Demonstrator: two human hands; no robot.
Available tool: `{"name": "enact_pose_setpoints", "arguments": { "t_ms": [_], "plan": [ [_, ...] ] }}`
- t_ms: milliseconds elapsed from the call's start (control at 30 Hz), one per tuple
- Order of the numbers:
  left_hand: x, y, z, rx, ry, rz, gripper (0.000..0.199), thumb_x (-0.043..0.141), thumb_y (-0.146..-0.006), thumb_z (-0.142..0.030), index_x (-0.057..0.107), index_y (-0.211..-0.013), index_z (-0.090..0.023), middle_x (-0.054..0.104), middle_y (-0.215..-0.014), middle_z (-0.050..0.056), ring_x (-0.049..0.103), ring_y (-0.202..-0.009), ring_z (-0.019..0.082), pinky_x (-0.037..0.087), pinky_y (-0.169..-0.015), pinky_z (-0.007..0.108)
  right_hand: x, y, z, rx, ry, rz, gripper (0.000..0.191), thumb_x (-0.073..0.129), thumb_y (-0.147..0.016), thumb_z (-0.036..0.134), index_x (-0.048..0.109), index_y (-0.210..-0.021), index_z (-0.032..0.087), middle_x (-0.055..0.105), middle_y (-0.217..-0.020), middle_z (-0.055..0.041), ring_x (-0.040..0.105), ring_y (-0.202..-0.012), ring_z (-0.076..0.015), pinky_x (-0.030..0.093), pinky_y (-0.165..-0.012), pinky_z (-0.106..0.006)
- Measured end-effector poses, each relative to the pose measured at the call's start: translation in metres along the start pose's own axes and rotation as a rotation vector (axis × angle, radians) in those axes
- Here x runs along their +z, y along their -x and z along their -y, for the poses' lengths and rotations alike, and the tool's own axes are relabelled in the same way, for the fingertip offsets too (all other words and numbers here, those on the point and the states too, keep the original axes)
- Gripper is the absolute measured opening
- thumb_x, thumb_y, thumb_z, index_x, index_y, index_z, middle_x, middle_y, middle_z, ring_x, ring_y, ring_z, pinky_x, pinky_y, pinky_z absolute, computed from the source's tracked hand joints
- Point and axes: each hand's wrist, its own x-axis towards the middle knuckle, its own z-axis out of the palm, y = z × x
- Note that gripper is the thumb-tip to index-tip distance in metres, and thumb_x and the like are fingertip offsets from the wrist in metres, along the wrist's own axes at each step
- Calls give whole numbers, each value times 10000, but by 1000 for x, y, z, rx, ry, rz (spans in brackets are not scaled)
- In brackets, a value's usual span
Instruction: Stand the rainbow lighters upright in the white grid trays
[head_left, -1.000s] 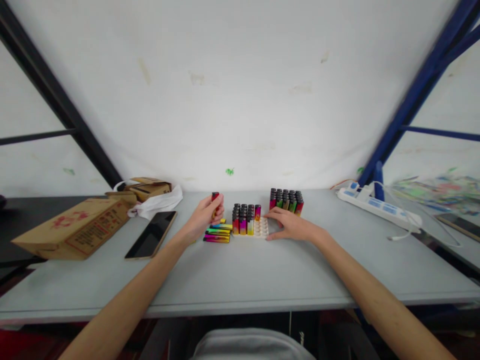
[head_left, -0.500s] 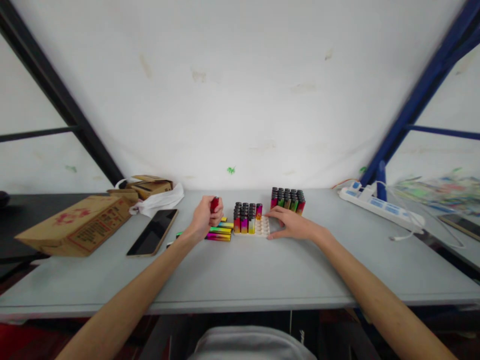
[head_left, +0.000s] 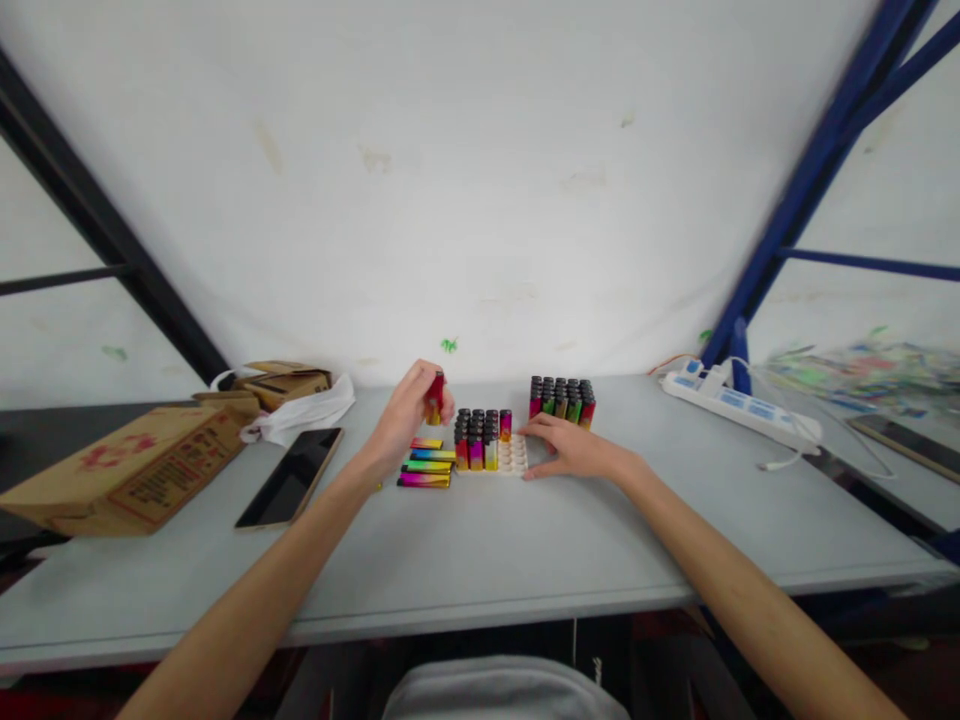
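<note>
My left hand is closed around an upright red-and-yellow lighter, held above the table. Below and in front of it, several colourful lighters lie on their sides. To their right sits a white tray with round holes. Lighters with black tops stand packed in its left part, and a single lighter stands at the back beside them. My right hand rests at the tray's right edge, thumb and fingers spread apart, the fingertips at or touching the edge.
Behind my right hand stands a block of upright lighters. On the left are a phone, a white bag and cardboard boxes. A power strip with cables lies at the right, near a blue frame post.
My left hand has risen slightly and turned, so more of the lighter shows and the lying lighters are less covered. The view has shifted a little. My right hand stays at the tray.
</note>
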Motion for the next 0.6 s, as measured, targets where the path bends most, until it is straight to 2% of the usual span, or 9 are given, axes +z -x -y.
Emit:
{"name": "enact_pose_setpoints", "arguments": {
  "t_ms": [167,300,433,600],
  "plan": [
    [27,-6,-15,83,-243,83,327,665,-923,-480,688,-821,-170,678,-810,48,597,-774,180,482,-770,291,0,0,0,-3,16,-4,816,744,-827,668,580,-1445,161,593,-1275,-154,619,-1146,-316,491,-1044,-454],
    [38,-16,-4,177,-439,207,240,701,-903,-408,776,-843,-188,727,-902,73,645,-898,228,488,-879,331,1,0,0,-2,12,-13,803,755,-824,655,581,-1449,182,598,-1279,-147,618,-1150,-319,489,-1044,-463],
    [35,-27,18,277,-718,293,167,723,-899,-375,805,-879,-230,727,-952,70,659,-925,233,481,-933,357,2,0,0,1,20,-20,800,761,-823,646,581,-1447,178,594,-1293,-156,617,-1162,-325,491,-1042,-466],
    [24,-32,35,256,-923,366,153,713,-897,-353,825,-915,-251,701,-1034,94,643,-1004,263,459,-988,399,2,0,1,0,14,-15,806,758,-825,649,575,-1447,169,592,-1278,-156,632,-1121,-310,516,-1007,-449]
  ]
}}
